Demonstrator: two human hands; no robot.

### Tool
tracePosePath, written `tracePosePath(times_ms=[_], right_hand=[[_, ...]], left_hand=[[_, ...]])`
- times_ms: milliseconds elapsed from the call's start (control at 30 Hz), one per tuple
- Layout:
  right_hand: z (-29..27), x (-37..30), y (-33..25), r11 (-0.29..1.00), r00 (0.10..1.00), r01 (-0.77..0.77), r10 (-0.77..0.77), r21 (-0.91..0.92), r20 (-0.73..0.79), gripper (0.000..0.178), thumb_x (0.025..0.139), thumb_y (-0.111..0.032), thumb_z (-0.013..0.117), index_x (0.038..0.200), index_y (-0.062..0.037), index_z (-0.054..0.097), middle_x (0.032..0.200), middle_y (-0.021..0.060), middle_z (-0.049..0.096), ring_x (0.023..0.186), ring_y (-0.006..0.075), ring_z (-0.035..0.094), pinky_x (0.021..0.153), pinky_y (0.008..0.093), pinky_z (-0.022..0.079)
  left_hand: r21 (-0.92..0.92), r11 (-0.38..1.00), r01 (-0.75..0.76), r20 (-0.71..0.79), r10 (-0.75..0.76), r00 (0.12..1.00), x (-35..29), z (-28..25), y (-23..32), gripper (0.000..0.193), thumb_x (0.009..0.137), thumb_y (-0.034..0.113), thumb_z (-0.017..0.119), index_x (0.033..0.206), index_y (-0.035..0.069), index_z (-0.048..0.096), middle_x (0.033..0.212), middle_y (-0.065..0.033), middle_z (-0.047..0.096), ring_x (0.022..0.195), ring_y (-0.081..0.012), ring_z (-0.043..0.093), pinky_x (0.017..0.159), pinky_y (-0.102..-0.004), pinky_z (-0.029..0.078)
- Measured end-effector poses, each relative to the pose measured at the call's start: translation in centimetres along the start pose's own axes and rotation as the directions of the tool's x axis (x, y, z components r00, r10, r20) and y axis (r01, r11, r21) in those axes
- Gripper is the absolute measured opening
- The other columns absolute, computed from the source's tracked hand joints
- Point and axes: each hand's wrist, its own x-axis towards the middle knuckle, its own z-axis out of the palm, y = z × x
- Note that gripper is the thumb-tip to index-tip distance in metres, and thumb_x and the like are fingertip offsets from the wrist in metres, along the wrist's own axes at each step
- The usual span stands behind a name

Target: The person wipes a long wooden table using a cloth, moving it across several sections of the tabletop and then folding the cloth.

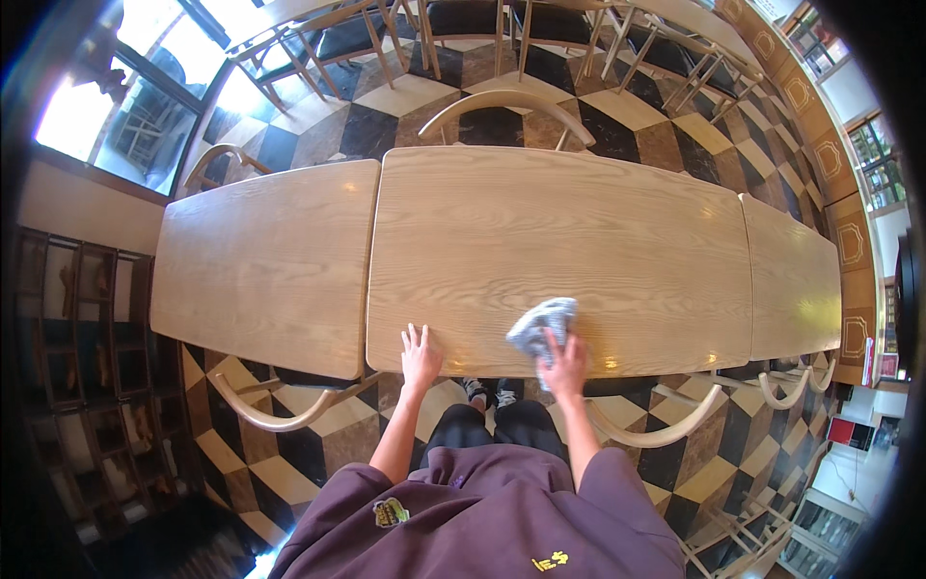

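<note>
In front of me stands a light wooden table (540,222) with visible grain. My right hand (565,365) grips a crumpled grey-white cloth (543,326) against the tabletop near its front edge. The thumb side and some fingers press into the folds, and part of the cloth hangs toward the edge. To the left, my left hand (422,357) rests on the same table's front edge, near its left corner, fingers stretched out and holding nothing.
A second wooden table (265,261) adjoins on the left, a third (791,280) on the right. Curved-back chairs (275,410) line the near side; another chair (506,99) is opposite. A dark shelf unit (92,338) stands at the left wall. More chairs (463,19) stand farther back.
</note>
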Motion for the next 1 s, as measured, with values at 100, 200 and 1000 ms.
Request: tracePosePath(times_ms=[100, 200, 1000], right_hand=[[-2.1, -1.1, 8.5, 0.969, 0.969, -0.247, 0.246, -0.024, -0.013, 0.082, 0.078, -0.035, 0.076, 0.151, -0.0327, 0.039, 0.14, 0.0246, 0.042, 0.127, 0.0445, 0.044, 0.107, 0.0539, 0.038], [-3.5, -0.5, 13.9, 0.918, 0.916, -0.397, 0.398, 0.015, -0.056, 0.081, 0.076, -0.034, 0.077, 0.149, -0.0301, 0.041, 0.135, 0.0252, 0.046, 0.13, 0.0464, 0.042, 0.107, 0.0512, 0.039], [3.2, 4.2, -8.3, 0.892, 0.919, 0.367, -0.392, 0.265, 0.049, 0.083, 0.072, -0.038, 0.079, 0.147, -0.0317, 0.044, 0.142, 0.0236, 0.045, 0.135, 0.0386, 0.04, 0.111, 0.0532, 0.032]], left_hand=[[0.004, 1.0, -0.009, 0.001, 0.009, 1.0, -0.4, 0.1, 0.7, 0.08, 0.082, 0.027, 0.072, 0.151, 0.008, 0.035, 0.16, -0.0266, 0.02, 0.146, -0.0491, 0.021, 0.104, -0.0647, 0.04], [0.003, 1.0, -0.03, 0.008, 0.03, 1.0, -0.7, 0.2, 0.6, 0.082, 0.081, 0.025, 0.072, 0.152, 0.007, 0.034, 0.159, -0.028, 0.018, 0.146, -0.0499, 0.02, 0.106, -0.0642, 0.039], [-0.063, 0.998, -0.008, 0.02, 0.009, 1.0, -3.6, 0.9, 3.7, 0.079, 0.077, 0.008, 0.068, 0.151, 0.011, 0.039, 0.159, -0.0298, 0.018, 0.146, -0.0532, 0.017, 0.119, -0.051, 0.028]])
